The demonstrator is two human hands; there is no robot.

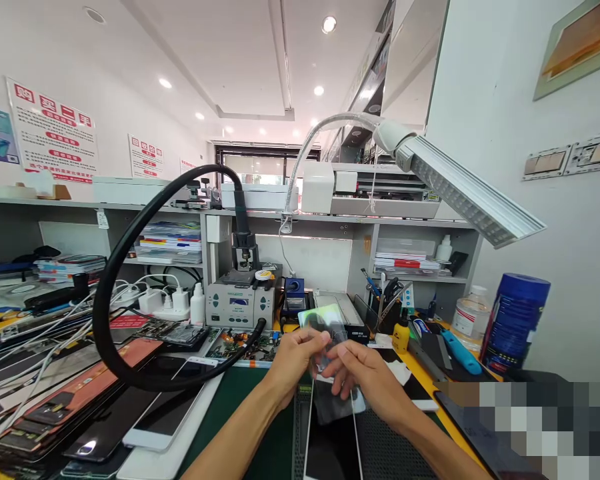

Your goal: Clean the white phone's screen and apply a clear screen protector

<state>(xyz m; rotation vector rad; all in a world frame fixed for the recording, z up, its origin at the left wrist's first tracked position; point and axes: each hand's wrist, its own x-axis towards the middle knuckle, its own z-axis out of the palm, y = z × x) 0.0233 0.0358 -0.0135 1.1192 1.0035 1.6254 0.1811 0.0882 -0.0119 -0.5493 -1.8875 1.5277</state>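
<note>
In front of me, a thin clear plastic film (333, 316) with a rainbow sheen along its top edge is held up between my hands. My left hand (296, 360) pinches it with thumb and forefinger. From the other side, my right hand (364, 375) grips it too, thumb against bent fingers. Below both hands lies a white-framed phone (331, 445) with a black screen, on a dark textured mat (393, 447). A see-through sheet covers the phone's upper part; whether it is part of the same film I cannot tell.
Phones and tablets (165, 413) are stacked at left, under a looping black hose (111, 320). A hot-air station (240, 303) stands behind circuit boards (237, 345). To the right are a tool holder (386, 310), a yellow bottle (401, 337) and a blue canister (515, 320). A lamp (473, 187) hangs overhead.
</note>
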